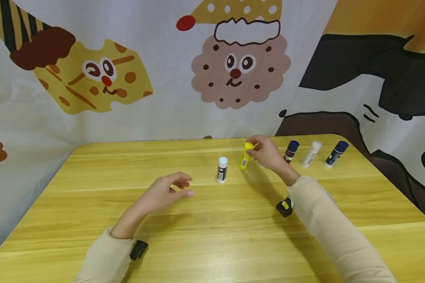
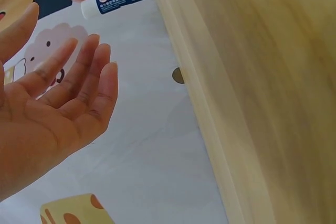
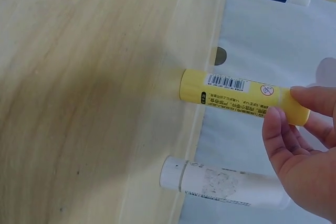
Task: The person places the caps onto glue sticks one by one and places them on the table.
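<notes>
My right hand (image 1: 268,154) pinches the cap end of a yellow glue stick (image 1: 244,159), which stands upright on the table; thumb and fingers lie on either side of it in the right wrist view. To its left stands a glue stick with a white cap and navy label (image 1: 222,170). A white glue stick (image 3: 226,183) stands just right of the yellow one, mostly hidden behind my right hand in the head view. My left hand (image 1: 165,192) hovers over the table left of the navy-labelled stick, fingers relaxed and apart, holding nothing.
Toward the right stand a navy-capped glue stick (image 1: 292,148), partly behind my right hand, a white glue stick (image 1: 311,154) and another navy-capped glue stick (image 1: 336,154). The wooden table (image 1: 212,239) ends at a cartoon-printed curtain (image 1: 170,118).
</notes>
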Demonstrator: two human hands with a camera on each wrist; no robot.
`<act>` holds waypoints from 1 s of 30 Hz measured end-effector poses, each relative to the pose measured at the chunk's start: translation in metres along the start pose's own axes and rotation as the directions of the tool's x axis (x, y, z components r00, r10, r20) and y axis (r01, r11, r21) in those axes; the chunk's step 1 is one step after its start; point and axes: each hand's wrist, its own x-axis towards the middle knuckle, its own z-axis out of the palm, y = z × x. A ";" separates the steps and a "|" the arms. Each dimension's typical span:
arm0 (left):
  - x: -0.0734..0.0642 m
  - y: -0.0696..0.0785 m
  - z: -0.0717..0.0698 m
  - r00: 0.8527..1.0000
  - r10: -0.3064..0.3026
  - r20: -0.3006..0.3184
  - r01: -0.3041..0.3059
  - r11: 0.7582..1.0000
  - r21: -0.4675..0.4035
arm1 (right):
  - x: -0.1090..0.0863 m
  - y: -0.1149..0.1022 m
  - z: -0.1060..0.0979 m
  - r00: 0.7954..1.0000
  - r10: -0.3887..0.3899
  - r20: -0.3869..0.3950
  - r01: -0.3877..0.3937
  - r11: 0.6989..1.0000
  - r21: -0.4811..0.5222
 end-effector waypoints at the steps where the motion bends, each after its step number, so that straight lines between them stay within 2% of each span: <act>1: 0.000 0.000 0.000 1.000 -0.001 0.001 0.001 1.000 -0.001 | 0.000 0.000 0.001 1.000 0.006 -0.001 -0.006 1.000 0.003; 14: 0.001 0.000 0.000 1.000 -0.013 0.012 0.013 1.000 0.001 | 0.003 0.000 0.006 1.000 0.000 -0.031 0.000 1.000 0.017; 21: 0.002 0.001 0.001 0.999 -0.049 0.021 0.049 0.999 0.003 | 0.005 0.002 0.009 1.000 -0.002 -0.020 0.002 1.000 0.029; 30: 0.007 0.001 0.004 0.998 -0.059 0.030 0.059 0.998 0.010 | 0.004 0.002 0.010 1.000 0.018 -0.017 -0.018 0.999 0.031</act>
